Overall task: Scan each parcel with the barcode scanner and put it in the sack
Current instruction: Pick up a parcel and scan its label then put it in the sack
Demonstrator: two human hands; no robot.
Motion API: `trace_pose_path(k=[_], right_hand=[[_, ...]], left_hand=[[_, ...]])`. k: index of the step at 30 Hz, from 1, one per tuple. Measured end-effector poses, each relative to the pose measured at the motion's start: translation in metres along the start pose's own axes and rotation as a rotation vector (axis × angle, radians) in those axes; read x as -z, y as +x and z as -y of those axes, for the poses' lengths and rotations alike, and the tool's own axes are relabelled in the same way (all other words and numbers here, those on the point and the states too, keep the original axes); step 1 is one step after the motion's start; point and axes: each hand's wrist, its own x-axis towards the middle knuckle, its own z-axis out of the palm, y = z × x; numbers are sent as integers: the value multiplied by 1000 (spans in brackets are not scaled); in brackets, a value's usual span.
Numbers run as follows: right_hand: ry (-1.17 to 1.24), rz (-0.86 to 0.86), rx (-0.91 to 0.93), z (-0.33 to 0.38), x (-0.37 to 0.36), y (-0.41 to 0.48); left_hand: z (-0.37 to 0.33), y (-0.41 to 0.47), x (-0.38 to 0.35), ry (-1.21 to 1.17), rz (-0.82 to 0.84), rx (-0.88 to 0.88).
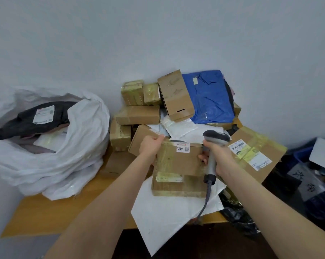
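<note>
I see bare bench (pixel 51 212) in front of the open white sack (pixel 79 146) at the left; a parcel pile (pixel 139 114) fills the rest, back to the wall. My left hand (pixel 150 144) grips the far left corner of the taped cardboard box (pixel 178 165). My right hand (pixel 221 159) wraps the barcode scanner (pixel 216 137) handle at the box's right edge.

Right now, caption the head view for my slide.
Left hand grips a taped brown cardboard box, right hand holds a grey barcode scanner; white plastic sack at left.
</note>
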Motion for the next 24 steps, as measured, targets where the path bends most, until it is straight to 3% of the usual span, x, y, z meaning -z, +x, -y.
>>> trace_pose_path(k=[5,11,17,24], right_hand=[[46,40,101,27,3,-12],[4,-16,193,35,14,-19],[67,-19,205,36,15,-20],[59,-42,237,34,13,-22]], left_hand=[[-32,-23,10,-463,-26,-21],[-42,-45,7,-682,-2,-54],[-41,-53,9,-777,73,-35],[-41,-54,8,-645,243,138]])
